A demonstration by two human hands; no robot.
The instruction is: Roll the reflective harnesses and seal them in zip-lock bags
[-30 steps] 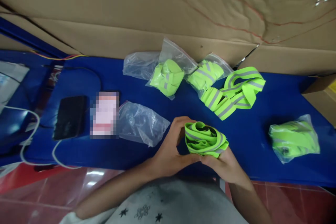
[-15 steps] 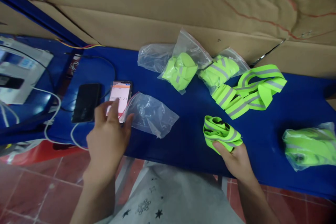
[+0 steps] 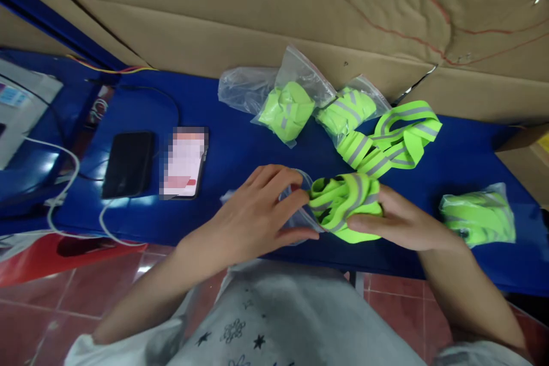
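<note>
My right hand (image 3: 403, 222) grips a folded neon green reflective strap (image 3: 343, 203) with grey stripes, just above the blue table's (image 3: 257, 148) near edge. My left hand (image 3: 257, 214) holds a clear plastic bag (image 3: 300, 214) by its mouth, right against the strap. Most of that bag is hidden under my left hand. The strap's left end sits at the bag's opening.
Behind lie a loose green strap (image 3: 398, 134), two bagged straps (image 3: 287, 110) (image 3: 347, 111) and an empty clear bag (image 3: 240, 88). Another bagged strap (image 3: 478, 218) lies at the right. A lit phone (image 3: 184, 161), a black phone (image 3: 127, 163) and white cables (image 3: 64, 194) are at the left. Cardboard (image 3: 274, 17) backs the table.
My left hand left the phone area, took the clear bag and brought it to the strap. My right hand turned the strap toward the bag's mouth.
</note>
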